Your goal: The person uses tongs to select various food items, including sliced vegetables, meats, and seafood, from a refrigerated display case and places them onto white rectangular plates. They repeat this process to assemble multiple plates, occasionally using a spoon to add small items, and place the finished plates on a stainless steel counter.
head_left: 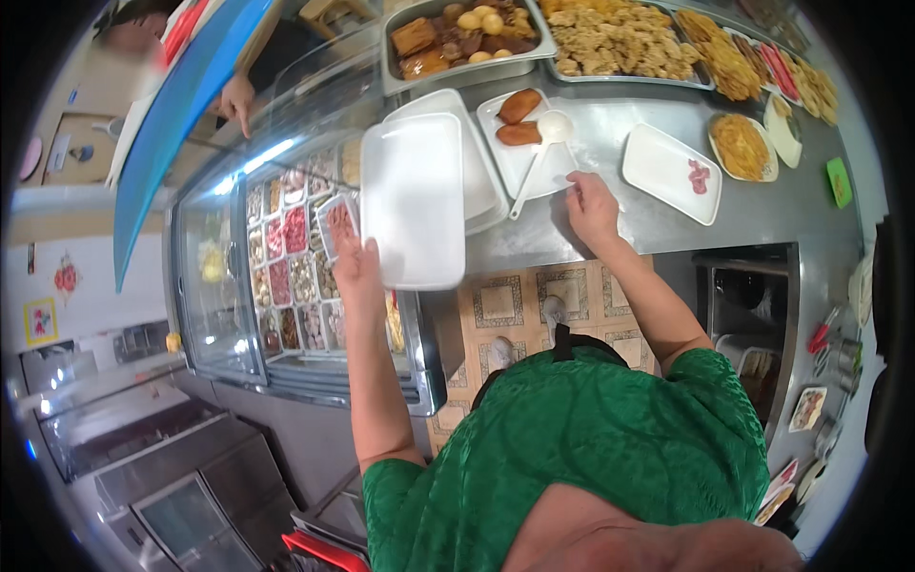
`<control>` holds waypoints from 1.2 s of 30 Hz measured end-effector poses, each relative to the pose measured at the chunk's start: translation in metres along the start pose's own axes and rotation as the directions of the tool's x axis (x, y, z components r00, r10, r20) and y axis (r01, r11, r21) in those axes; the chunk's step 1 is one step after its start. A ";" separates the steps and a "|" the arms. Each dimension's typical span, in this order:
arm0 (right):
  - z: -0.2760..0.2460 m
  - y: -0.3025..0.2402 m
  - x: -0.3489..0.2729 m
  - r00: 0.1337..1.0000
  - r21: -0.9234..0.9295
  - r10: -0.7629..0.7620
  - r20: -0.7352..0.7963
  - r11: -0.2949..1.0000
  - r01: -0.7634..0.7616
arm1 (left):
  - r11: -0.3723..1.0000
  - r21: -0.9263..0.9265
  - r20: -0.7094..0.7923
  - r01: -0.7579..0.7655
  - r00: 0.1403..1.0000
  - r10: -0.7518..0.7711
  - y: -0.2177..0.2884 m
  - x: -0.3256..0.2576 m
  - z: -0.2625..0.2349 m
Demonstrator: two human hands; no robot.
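Observation:
My left hand (pixel 356 272) is closed round the near end of a small white container of sliced reddish meat (pixel 338 221), tilted over the glass case. Beside it, a large empty white tray (pixel 415 200) lies on another white tray and covers part of the case's edge. My right hand (pixel 593 208) is over the steel counter with its fingers curled; what they may hold is hidden. Near its fingertips is a white tray (pixel 558 179) with two browned pieces (pixel 519 107) and a white ladle (pixel 555 129). Farther right, a white tray (pixel 658 176) bears some pink meat slices (pixel 699 175).
The glass case (pixel 286 329) holds several small containers of food. Along the counter's back stand a steel pan of braised food and eggs (pixel 467 43) and a tray of fried pieces (pixel 620 43). Another person's hand (pixel 236 100) points toward the case. Patterned floor tiles (pixel 496 300) show below.

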State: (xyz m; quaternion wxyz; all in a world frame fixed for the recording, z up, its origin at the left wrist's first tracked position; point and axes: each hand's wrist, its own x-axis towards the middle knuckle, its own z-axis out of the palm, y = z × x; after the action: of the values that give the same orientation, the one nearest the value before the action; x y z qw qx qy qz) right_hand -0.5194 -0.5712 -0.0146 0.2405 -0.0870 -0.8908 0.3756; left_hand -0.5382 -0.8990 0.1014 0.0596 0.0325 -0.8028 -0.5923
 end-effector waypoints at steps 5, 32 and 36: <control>-0.017 -0.007 -0.016 0.998 0.096 -0.058 -0.038 0.993 0.062 | 0.712 -0.523 0.250 0.469 0.883 -0.398 -0.036 -0.121 -0.045; 0.403 -0.220 -0.165 0.803 -0.550 0.407 0.436 0.827 -0.120 | 0.547 -0.808 -0.152 0.218 0.820 -0.551 -0.242 -0.178 -0.423; 0.444 -0.192 -0.169 0.719 -0.680 0.608 0.337 0.686 -0.261 | 0.336 -0.897 0.127 0.289 0.894 -0.429 -0.250 -0.162 -0.442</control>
State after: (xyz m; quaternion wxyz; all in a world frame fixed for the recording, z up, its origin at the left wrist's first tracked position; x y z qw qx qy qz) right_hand -0.5868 -1.0410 -0.2067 -0.1600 -0.2661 -0.9406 0.1371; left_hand -0.3233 -1.3714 -0.0178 -0.0115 0.2108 -0.3274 -0.9210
